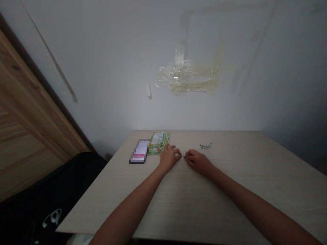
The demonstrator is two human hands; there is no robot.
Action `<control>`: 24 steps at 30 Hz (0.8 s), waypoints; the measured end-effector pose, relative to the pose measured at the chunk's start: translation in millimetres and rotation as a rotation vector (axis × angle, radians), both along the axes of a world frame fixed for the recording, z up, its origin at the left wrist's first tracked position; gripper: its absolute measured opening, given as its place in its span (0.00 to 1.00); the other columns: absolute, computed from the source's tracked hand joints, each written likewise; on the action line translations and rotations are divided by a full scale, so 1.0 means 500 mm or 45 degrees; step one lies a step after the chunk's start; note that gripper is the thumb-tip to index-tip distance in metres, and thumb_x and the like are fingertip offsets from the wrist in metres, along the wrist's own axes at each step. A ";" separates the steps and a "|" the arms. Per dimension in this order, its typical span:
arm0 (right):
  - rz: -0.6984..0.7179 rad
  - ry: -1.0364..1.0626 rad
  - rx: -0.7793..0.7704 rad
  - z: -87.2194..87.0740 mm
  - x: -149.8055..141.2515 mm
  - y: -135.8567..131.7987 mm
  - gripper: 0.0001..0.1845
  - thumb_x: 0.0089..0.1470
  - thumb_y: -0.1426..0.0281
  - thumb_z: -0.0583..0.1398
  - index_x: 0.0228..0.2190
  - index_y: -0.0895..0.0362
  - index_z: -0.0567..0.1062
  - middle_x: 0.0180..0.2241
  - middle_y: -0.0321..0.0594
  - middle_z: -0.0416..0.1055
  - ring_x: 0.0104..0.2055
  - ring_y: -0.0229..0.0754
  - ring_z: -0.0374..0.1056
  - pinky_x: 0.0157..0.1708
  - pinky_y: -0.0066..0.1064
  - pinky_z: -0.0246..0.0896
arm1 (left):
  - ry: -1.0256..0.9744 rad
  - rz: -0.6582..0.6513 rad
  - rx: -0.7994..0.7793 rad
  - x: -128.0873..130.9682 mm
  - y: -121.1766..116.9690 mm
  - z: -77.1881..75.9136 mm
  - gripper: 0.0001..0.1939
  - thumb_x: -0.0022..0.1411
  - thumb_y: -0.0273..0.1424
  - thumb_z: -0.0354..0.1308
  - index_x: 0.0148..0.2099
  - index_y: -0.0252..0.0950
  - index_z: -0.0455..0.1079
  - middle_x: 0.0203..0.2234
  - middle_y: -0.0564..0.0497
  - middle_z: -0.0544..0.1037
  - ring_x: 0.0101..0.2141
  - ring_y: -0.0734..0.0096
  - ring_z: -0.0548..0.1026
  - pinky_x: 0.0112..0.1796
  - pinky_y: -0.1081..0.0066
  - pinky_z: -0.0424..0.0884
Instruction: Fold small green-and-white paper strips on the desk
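Between my two hands, low over the table, is a small whitish piece [184, 153], too small to name. My right hand [198, 161] is closed, with thumb and fingertips pinching this piece at its right side. From the left, my left hand [168, 158] brings thumb and forefinger together in a pinch by the same piece; what lies in that pinch is hidden. Its other fingers reach toward a stack of green-and-white printed packets [158, 139], overlapping the stack's near edge. Beyond my right hand lies a small crumpled green-and-white wrapper [205, 146].
A phone with a lit, blurred screen [140, 149] lies left of the packets. The pale wooden table [230, 204] meets a wall with peeling clear tape [189, 76]. Wooden boards [28, 112] and a black bag or cloth [58, 187] stand at the left.
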State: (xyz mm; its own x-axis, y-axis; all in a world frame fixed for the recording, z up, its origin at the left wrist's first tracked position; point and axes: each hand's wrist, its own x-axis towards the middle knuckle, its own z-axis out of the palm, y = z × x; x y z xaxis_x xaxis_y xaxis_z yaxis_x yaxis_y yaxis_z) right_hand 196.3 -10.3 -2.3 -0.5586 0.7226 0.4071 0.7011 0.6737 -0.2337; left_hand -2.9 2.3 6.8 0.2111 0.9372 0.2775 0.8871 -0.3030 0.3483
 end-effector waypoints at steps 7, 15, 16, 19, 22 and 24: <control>0.020 0.121 -0.029 0.002 0.001 -0.006 0.14 0.63 0.69 0.53 0.45 0.54 0.77 0.39 0.43 0.71 0.41 0.41 0.68 0.44 0.32 0.64 | -0.027 0.000 0.033 0.000 0.003 -0.004 0.08 0.59 0.42 0.60 0.40 0.50 0.77 0.55 0.52 0.72 0.62 0.44 0.55 0.55 0.26 0.37; -0.020 0.084 -0.026 0.000 -0.010 0.002 0.13 0.63 0.69 0.54 0.42 0.58 0.77 0.37 0.45 0.69 0.39 0.43 0.67 0.42 0.35 0.65 | -0.062 -0.004 0.042 0.001 0.002 -0.006 0.07 0.58 0.41 0.61 0.39 0.49 0.77 0.55 0.51 0.72 0.62 0.44 0.55 0.56 0.28 0.35; -0.013 0.099 -0.042 0.001 -0.009 0.002 0.13 0.63 0.70 0.54 0.43 0.58 0.77 0.37 0.45 0.69 0.40 0.43 0.67 0.43 0.35 0.65 | -0.065 -0.006 0.039 0.001 0.002 -0.006 0.07 0.58 0.41 0.61 0.39 0.49 0.77 0.55 0.51 0.72 0.62 0.44 0.55 0.56 0.27 0.34; 0.016 0.161 -0.075 0.006 -0.005 -0.003 0.15 0.64 0.70 0.52 0.48 0.57 0.74 0.39 0.45 0.69 0.43 0.43 0.67 0.46 0.36 0.64 | -0.079 -0.003 0.029 0.001 0.003 -0.006 0.07 0.58 0.41 0.62 0.39 0.49 0.76 0.54 0.52 0.72 0.61 0.45 0.55 0.55 0.27 0.33; 0.044 0.199 -0.084 0.011 -0.004 -0.008 0.14 0.63 0.72 0.52 0.45 0.57 0.74 0.39 0.45 0.70 0.43 0.43 0.67 0.47 0.36 0.64 | -0.102 0.004 0.037 -0.001 0.004 -0.007 0.07 0.57 0.42 0.62 0.39 0.50 0.76 0.53 0.53 0.73 0.61 0.46 0.56 0.56 0.28 0.31; 0.062 0.202 -0.085 0.012 -0.004 -0.009 0.12 0.62 0.72 0.53 0.41 0.57 0.76 0.38 0.44 0.70 0.42 0.42 0.67 0.46 0.36 0.65 | -0.115 0.012 0.044 -0.001 0.005 -0.009 0.09 0.57 0.43 0.63 0.40 0.51 0.76 0.53 0.53 0.73 0.61 0.46 0.56 0.57 0.30 0.32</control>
